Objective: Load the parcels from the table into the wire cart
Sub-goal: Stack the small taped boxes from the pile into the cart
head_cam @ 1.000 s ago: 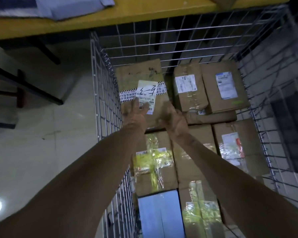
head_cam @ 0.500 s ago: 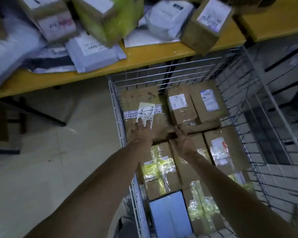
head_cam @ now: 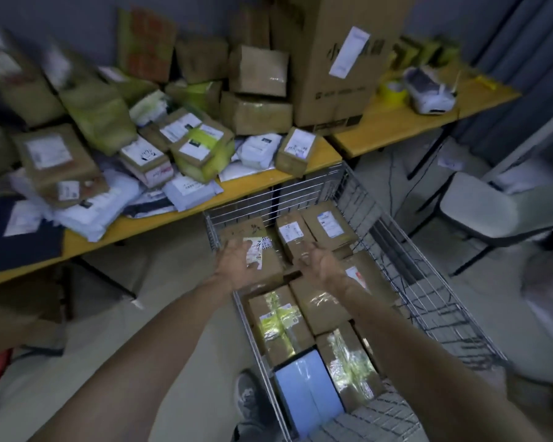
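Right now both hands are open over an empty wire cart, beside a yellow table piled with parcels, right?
No: the head view shows the wire cart holds cardboard boxes. Left hand and right hand are open; parcels cover the yellow table.

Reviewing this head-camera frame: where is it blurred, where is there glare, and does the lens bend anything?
Head view: dim overall, with motion blur smearing the parcel pile at far left. Head view: the wire cart is sharper, though glare sits on the taped box inside it. Head view: wide-angle bending bows the yellow table along its edge; the left hand and right hand look slightly soft.
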